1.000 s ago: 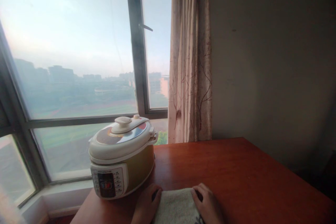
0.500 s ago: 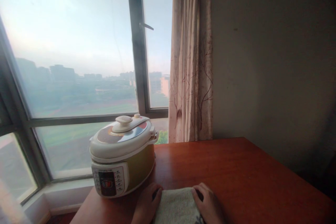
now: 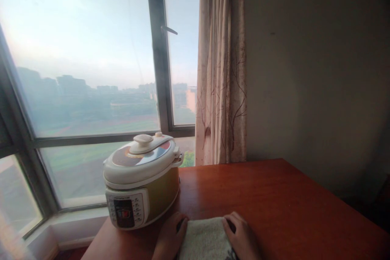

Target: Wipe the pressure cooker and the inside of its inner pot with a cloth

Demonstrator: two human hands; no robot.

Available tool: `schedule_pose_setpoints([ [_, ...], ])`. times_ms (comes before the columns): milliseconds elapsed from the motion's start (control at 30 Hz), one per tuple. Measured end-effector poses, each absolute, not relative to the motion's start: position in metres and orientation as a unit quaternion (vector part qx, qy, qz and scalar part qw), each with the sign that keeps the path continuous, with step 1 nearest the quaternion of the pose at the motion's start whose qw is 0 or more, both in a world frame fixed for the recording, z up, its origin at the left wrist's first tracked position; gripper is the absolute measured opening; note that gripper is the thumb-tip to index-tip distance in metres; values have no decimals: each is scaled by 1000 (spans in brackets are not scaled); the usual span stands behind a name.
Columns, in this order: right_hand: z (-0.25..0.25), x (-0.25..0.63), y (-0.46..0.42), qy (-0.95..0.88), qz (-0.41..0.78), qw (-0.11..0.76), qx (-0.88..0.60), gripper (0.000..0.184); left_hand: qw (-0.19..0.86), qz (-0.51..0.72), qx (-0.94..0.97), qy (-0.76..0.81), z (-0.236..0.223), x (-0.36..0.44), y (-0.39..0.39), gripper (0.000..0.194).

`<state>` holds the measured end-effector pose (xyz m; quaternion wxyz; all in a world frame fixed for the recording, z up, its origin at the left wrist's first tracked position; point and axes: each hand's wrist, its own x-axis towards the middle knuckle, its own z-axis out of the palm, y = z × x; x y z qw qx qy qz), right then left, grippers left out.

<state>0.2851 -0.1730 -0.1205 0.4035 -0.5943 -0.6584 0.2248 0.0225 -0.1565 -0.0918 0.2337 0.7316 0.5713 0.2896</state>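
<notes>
In the head view, the lower edge cuts off the pale towel, far corners pinched by the curled left hand and right hand, over a reddish table beside an electric pressure cooker; window, curtain and dim wall beyond.

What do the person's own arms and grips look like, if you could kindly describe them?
The left grip and right grip are bare human hands, with no gloves. The picture's lower edge cuts the arms off, and no sleeves show. Some fingers are hidden, so rings cannot be ruled out.
</notes>
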Motion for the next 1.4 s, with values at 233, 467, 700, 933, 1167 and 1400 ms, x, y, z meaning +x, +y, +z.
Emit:
schedule_pose_setpoints([
  [233,-117,285,-175,-658,226,400,-596,38,227,293,728,577,-92,23,-157,31],
  [467,-117,285,-175,-658,225,401,-597,38,232,304,731,566,-95,22,-155,33],
  [700,-121,285,-173,-655,218,411,-595,39,230,301,729,571,-91,24,-156,33],
  [933,-118,286,-175,-656,223,420,-587,37,233,304,730,567,-93,23,-156,33],
  [1167,-117,286,-176,-654,220,427,-584,38,227,306,730,567,-91,23,-157,33],
  [1400,-114,288,-177,-654,232,420,-585,38,226,302,740,557,-89,22,-158,31],
])
